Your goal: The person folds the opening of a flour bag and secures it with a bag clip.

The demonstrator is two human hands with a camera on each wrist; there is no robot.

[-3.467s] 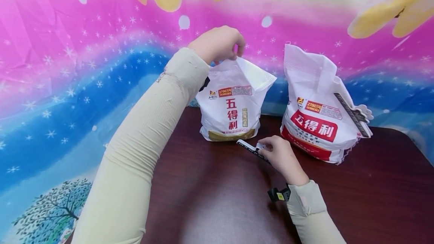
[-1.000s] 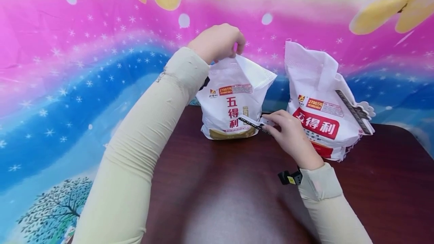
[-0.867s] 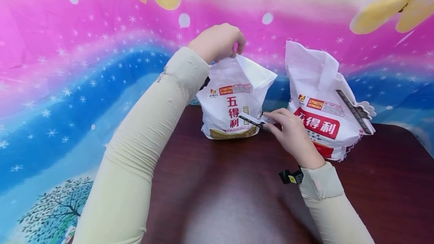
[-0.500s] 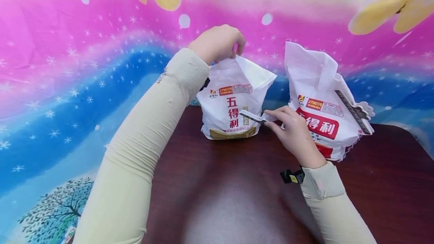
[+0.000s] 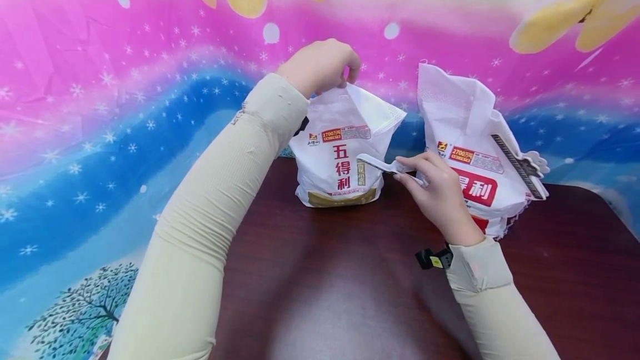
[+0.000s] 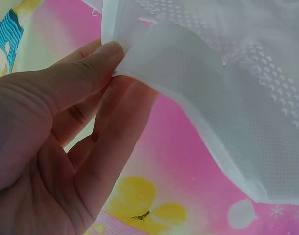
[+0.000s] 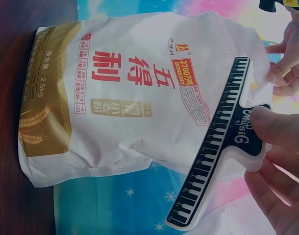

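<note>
In the head view a white flour bag (image 5: 320, 168) with red lettering and a gold base stands at the back of the table. My left hand (image 5: 320, 64) pinches its top edge, thumb on one side and fingers on the other, as the left wrist view shows on the white fabric (image 6: 188, 78). My right hand (image 5: 442, 196) holds a piano-key sheet music clip (image 7: 215, 142) by its handles, thumb on the black handle. The clip is in front of the bag's right side. In the right wrist view the clip's long bar crosses before the bag's upper part.
Right of it stands a second white flour bag (image 5: 452, 99) with a red label, partly behind my right hand. A similar clip (image 5: 520, 168) grips that bag's right side. The dark brown table (image 5: 320, 293) meets a colourful printed cloth (image 5: 150, 71) behind.
My right hand has raised the clip from near the tabletop to the bag's front and turned it, so its key-printed face no longer shows in the head view. The left hand stays at the bag's top.
</note>
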